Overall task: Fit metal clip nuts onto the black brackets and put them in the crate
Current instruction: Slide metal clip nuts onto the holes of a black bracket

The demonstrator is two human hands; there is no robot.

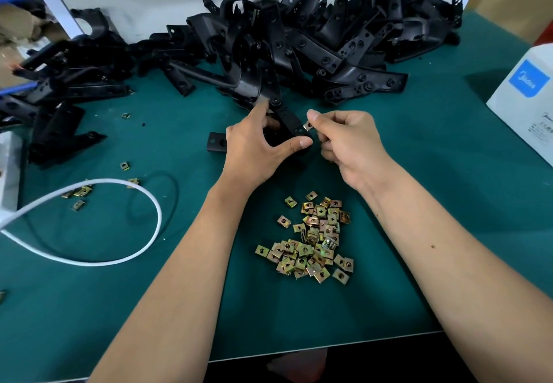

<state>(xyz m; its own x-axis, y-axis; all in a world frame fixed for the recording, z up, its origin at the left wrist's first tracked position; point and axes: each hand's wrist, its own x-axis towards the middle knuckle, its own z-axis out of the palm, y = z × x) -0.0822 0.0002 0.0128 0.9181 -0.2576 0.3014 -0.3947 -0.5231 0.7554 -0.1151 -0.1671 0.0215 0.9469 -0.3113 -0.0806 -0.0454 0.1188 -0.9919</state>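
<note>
Nearest the viewer, two bare forearms reach up from the bottom edge over a dark green work mat (449,173). Between them, at the six o'clock side of the hands, lies a loose heap of small square brass-coloured metal clip nuts (314,242), each with a hole in its face.

Above the heap, at the middle of the view, the two hands meet. The left hand (254,149) is curled round the end of a black plastic bracket (288,123), with the thumb stretched out beneath it and the fingers laid over its far side. The right hand (347,140) is closed in a narrow pinch, and a single metal clip nut (307,126) is held between thumb and forefinger, touching or just beside the bracket's tip. Whether the nut has begun to slide on cannot be told.

The step in hand is judged to be the pressing of the nut onto the bracket's end. It is best done with the bracket held steady, the open mouth of the nut squared to the edge, and the nut pushed straight until its hole sits over the bracket's hole.

At nine o'clock a looped white cord (131,251) and a few stray nuts are seen. At three o'clock stands a white cardboard box with a blue label (520,107). Farthest off, from ten to one o'clock, a large tangled pile of black brackets (284,38) is heaped against a pale wall. No crate is seen.
</note>
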